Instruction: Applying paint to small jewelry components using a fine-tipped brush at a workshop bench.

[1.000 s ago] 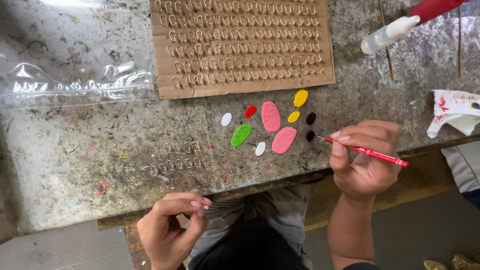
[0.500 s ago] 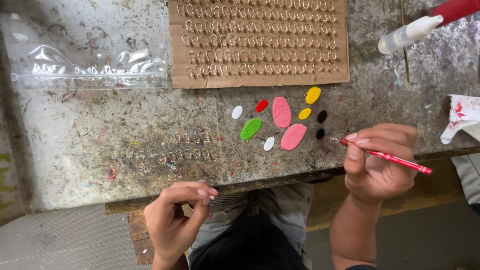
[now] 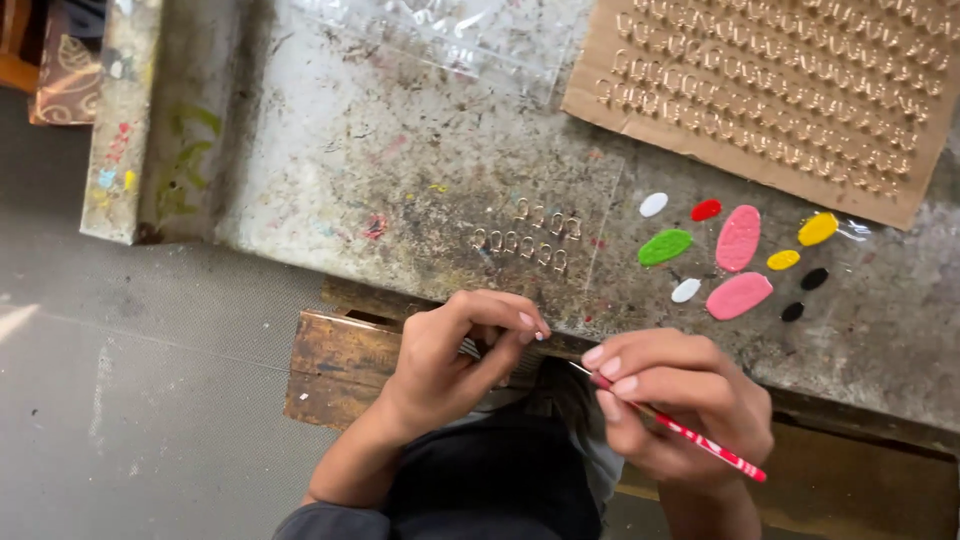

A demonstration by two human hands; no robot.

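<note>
Left hand (image 3: 450,355) curled below the table edge, fingertips (image 3: 530,325) pinched together, forearm angling up from lower left. Right hand (image 3: 680,405) close beside it, fingers closed in a writing grip, thumb and forefinger pointing left.

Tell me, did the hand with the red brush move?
Yes. The right hand with the red brush moved left, from beside the paint blobs toward the left hand.
</note>
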